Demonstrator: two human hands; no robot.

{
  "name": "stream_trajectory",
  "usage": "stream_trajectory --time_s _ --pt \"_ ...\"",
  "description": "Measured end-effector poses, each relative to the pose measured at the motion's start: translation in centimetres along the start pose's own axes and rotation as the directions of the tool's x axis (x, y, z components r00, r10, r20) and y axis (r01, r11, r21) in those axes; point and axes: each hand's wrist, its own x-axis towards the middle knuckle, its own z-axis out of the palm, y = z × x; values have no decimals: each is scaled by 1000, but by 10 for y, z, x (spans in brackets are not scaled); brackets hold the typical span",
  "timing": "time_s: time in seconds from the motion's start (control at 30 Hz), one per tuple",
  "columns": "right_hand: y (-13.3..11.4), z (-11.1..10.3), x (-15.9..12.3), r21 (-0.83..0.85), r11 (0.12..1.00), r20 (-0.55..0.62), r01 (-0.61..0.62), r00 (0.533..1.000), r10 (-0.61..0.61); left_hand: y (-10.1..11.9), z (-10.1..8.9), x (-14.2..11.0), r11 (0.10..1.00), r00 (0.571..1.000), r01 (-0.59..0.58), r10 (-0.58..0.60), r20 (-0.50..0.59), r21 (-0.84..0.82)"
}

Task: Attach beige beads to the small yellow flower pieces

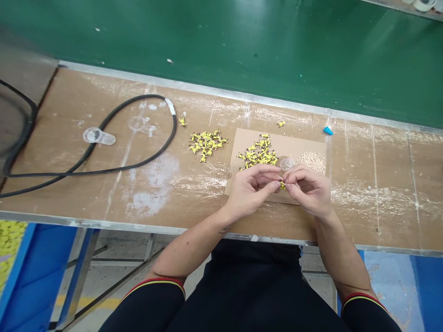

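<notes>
My left hand (249, 190) and my right hand (309, 189) meet over a small cardboard sheet (242, 138) on the bench. Both are closed, fingertips pinched together on a small yellow part (283, 186) held between them. Just beyond the fingers lies a clear plastic cap (286, 163). On the sheet are a heap of small yellow parts (258, 153) and a patch of tiny pale pieces (312, 160). A second heap of yellow parts (206, 144) lies left of the sheet.
A black cable (138, 99) loops across the left of the brown bench. A clear plastic piece (98, 136) lies by it. A blue bit (328, 130) sits near the metal rail; a green conveyor belt (242, 41) runs behind. Blue bins (20, 263) stand below.
</notes>
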Motion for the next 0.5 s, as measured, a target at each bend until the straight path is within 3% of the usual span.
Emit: stream_trajectory --time_s 0.23,0.5 --pt "-3 2 1 -73 994 -17 -77 997 76 -1 2 -3 969 991 -122 132 -31 217" --pt "-4 2 1 -8 993 9 -118 993 119 -5 2 -6 864 936 -324 351 2 386"
